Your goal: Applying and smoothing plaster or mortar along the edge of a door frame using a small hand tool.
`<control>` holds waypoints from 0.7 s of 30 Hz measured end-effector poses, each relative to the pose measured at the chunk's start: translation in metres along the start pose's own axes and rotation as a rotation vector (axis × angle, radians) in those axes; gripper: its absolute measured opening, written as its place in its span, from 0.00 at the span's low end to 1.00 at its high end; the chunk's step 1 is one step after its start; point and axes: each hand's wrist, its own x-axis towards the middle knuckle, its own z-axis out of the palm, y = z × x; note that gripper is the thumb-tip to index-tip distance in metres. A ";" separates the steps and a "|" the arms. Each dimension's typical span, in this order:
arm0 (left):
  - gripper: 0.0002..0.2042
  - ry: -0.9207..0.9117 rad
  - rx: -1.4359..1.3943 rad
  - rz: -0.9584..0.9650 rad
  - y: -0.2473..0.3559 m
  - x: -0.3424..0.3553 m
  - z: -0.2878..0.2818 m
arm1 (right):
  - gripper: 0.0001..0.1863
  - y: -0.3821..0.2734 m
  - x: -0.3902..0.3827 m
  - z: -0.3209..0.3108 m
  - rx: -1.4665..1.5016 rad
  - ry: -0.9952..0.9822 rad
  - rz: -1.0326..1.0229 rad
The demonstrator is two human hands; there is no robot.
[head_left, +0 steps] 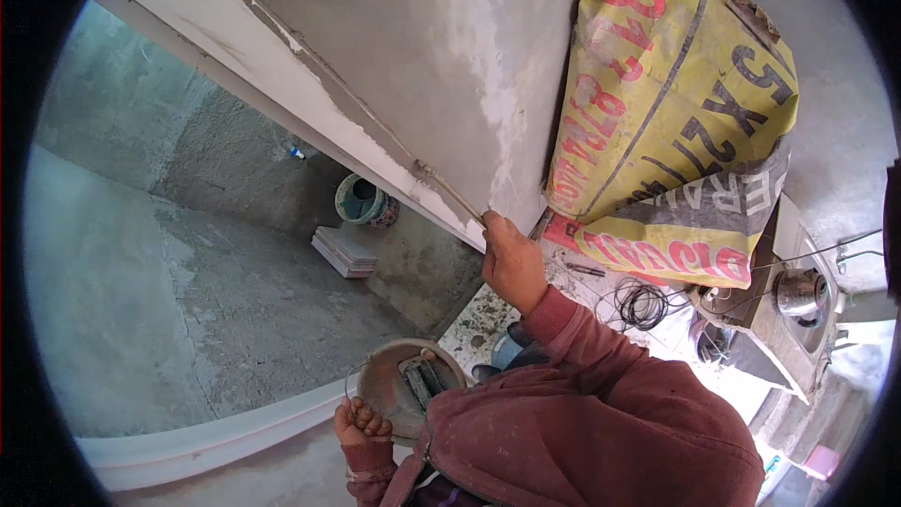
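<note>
My right hand [511, 263] is closed around the end of a thin stick-like tool [453, 195]. The tool's small knobbly tip rests at the rough seam between the white frame [328, 122] and the grey wall [404, 28]; its exact kind cannot be made out. Low down, my left hand [362, 422] has its fingers curled around the thin wire handle of a worn round bucket [377, 364]. Inside the bucket lies a dark, grey-crusted block-like object [420, 381]. My sleeve hides part of the bucket's right side.
Through the opening at left, another bucket [360, 199] and a stack of tiles [343, 252] stand on the floor. A large yellow printed sheet [676, 122] hangs at right. Below it are coiled black cable [644, 304] and a metal pot [801, 292] by a sink.
</note>
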 end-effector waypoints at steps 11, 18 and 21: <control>0.12 0.036 0.005 0.011 0.004 0.000 -0.003 | 0.14 -0.035 -0.084 0.026 0.168 -0.689 -0.292; 0.12 -0.005 -0.035 -0.003 0.005 0.000 0.015 | 0.05 -0.051 -0.131 0.113 -0.167 -1.156 -0.606; 0.12 -0.045 -0.024 0.020 0.008 -0.003 0.013 | 0.04 -0.048 -0.125 0.122 -0.096 -0.999 -0.716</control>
